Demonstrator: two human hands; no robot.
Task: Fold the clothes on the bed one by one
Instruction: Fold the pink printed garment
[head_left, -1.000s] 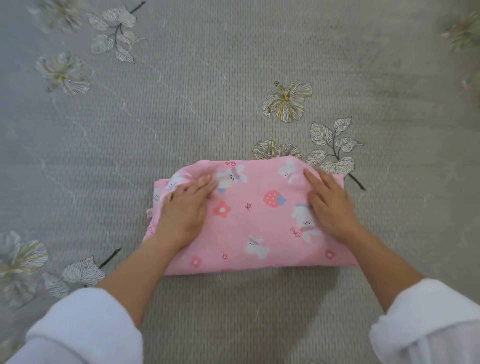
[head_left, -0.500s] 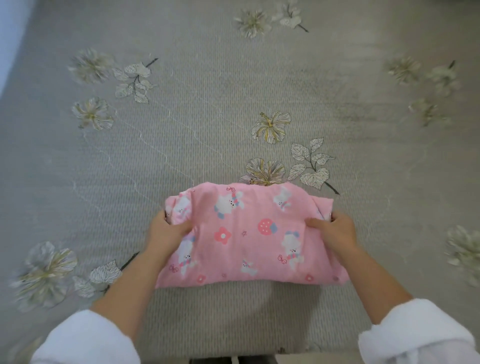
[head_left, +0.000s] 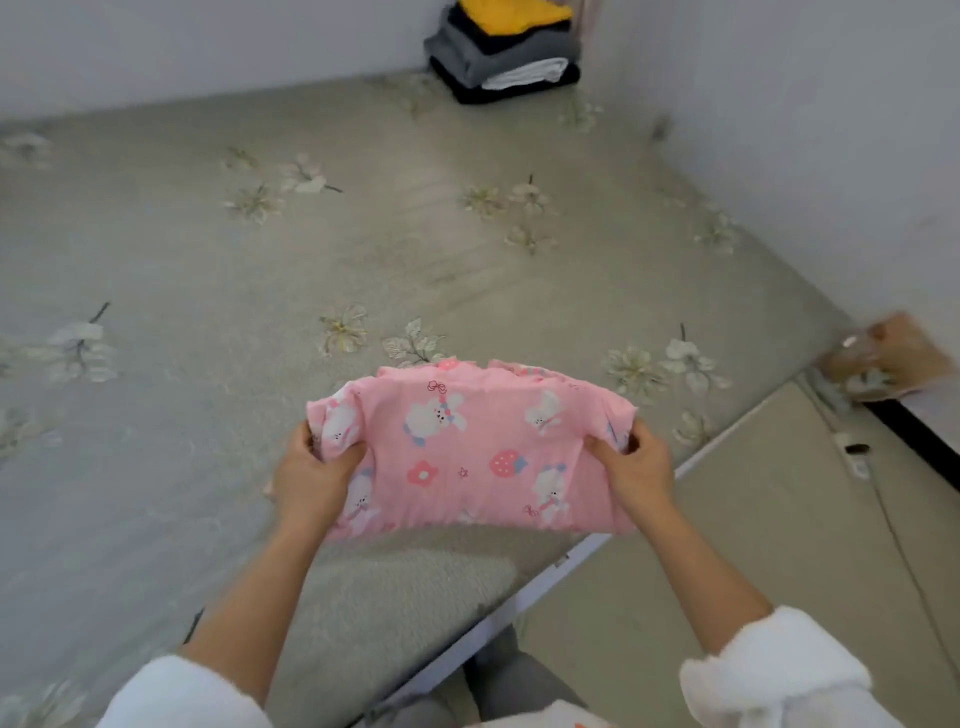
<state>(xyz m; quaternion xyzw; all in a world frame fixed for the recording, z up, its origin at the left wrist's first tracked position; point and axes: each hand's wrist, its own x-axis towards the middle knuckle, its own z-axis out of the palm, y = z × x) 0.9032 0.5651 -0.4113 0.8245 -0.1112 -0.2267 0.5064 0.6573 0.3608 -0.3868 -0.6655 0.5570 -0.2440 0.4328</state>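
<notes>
A folded pink garment (head_left: 467, 447) with white rabbits and strawberries hangs in the air above the near edge of the bed (head_left: 218, 322). My left hand (head_left: 311, 478) grips its left end with the thumb on top. Its right end is gripped the same way by my right hand (head_left: 636, 467). The grey-green bedspread with printed flowers lies flat beneath it.
A stack of folded clothes (head_left: 506, 52), yellow on top over grey, white and black, sits in the far corner of the bed against the white walls. The floor (head_left: 753, 519) lies to the right of the bed edge, with a brown bag (head_left: 893, 358) and a cable on it.
Both hands went from pressing flat on the garment to gripping its ends, then lifted it off the bed. My view rose and turned right, showing the far stack and floor.
</notes>
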